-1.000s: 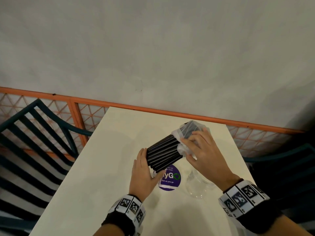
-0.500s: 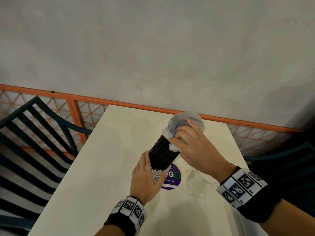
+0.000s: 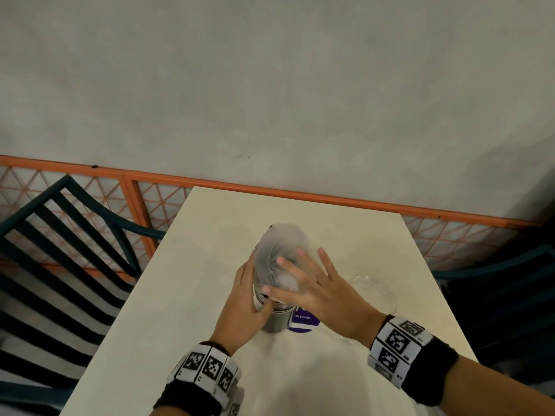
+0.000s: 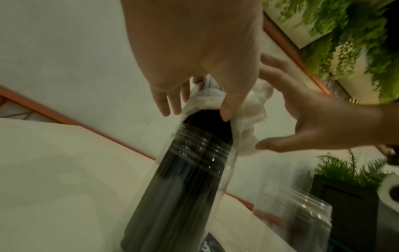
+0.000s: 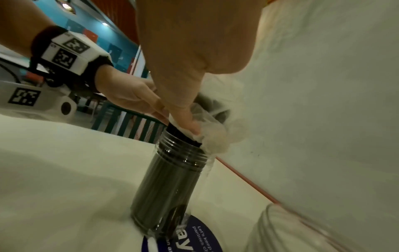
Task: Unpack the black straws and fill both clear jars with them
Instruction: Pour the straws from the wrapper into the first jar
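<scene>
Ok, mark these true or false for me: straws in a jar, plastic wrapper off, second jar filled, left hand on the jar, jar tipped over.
1. The black straws stand inside a clear jar. True.
2. The plastic wrapper is fully off. False: it covers the straws' top ends.
3. The second jar holds straws. False: it looks empty.
4. The left hand holds the filled jar. True.
5. The filled jar lies on its side. False: it stands upright on the table.
6. The right hand touches the wrapper. True.
</scene>
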